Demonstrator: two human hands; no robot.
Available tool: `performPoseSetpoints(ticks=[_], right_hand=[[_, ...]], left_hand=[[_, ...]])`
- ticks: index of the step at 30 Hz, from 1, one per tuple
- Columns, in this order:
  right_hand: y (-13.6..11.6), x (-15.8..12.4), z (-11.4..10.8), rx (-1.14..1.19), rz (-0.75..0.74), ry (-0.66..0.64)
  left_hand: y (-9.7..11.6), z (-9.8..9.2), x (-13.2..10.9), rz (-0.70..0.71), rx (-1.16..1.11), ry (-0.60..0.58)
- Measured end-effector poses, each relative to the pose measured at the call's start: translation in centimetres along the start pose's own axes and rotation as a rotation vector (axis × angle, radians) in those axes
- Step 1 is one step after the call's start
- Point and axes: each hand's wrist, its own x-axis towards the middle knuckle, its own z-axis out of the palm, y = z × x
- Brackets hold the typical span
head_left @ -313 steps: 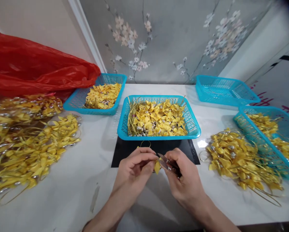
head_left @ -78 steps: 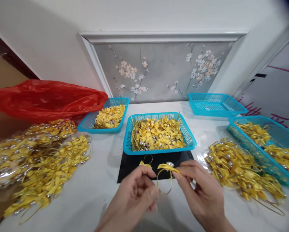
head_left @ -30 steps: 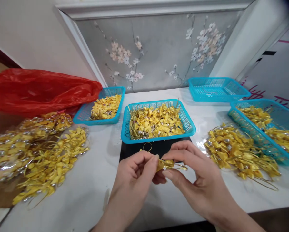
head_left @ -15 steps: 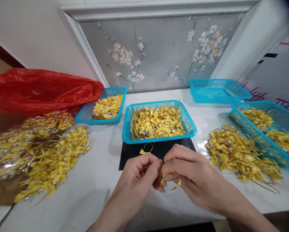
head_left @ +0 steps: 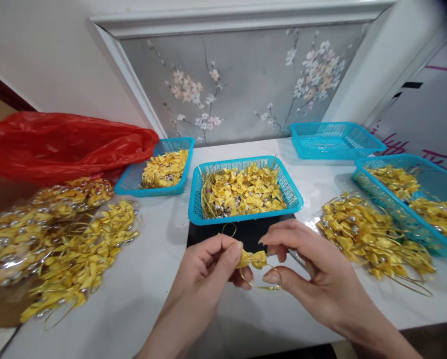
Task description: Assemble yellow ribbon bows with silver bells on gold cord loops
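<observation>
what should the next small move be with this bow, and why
Probably pull the gold loop gently downward with the right hand. The left hand pinches the yellow bow by one wing, and the loop hangs slack under it against the right thumb, so a light tug would likely straighten it.

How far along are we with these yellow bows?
Done, it seems: the heap of yellow ribbon bows with gold loops lying loose at the right, though I cannot tell finished from unfinished. In hand: one small yellow ribbon bow, pinched by the left hand and right hand. Left: the blue plastic basket ahead is full of bows.
</observation>
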Motion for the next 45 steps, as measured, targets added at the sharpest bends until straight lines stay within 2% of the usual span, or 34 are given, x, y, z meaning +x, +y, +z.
performPoseSetpoints(ticks=[5, 11, 15, 19, 22, 26, 32, 35, 41, 45], right_hand=[[-0.9, 0.6, 0.9, -0.159, -0.149, 0.027], [-1.1, 1.2, 0.9, -0.237, -0.238, 0.024], [-0.9, 1.5, 0.1, -0.279, -0.320, -0.139], [-1.5, 2.4, -0.6, -0.435, -0.430, -0.347], [-2.3, 3.0, -0.6, -0.549, -0.466, -0.408], [-1.9, 2.8, 0.1, -0.545, -0.403, -0.350], [0.4, 0.7, -0.4, -0.130, -0.056, -0.070], [0.8, 0.1, -0.5, -0.017, 0.050, -0.009], [0.2, 0.6, 0.9, 0.131, 0.129, 0.019], [0.2, 0.6, 1.2, 0.105, 0.103, 0.071]], left_hand=[[0.2, 0.6, 0.0, -0.004, 0.062, 0.024], [0.7, 0.9, -0.2, 0.010, 0.107, 0.017], [0.5, 0.7, 0.0, -0.014, 0.054, -0.028], [0.2, 0.5, 0.3, -0.074, 0.041, -0.053], [0.0, 0.5, 0.5, -0.077, 0.072, -0.052], [-0.1, 0.8, 0.5, -0.040, 0.085, -0.031], [-0.2, 0.7, 0.3, -0.003, 0.004, -0.016], [-0.1, 0.5, 0.3, -0.014, -0.072, 0.004], [-0.1, 0.6, 0.1, -0.028, -0.108, 0.044], [-0.1, 0.6, -0.5, 0.004, -0.141, 0.086]])
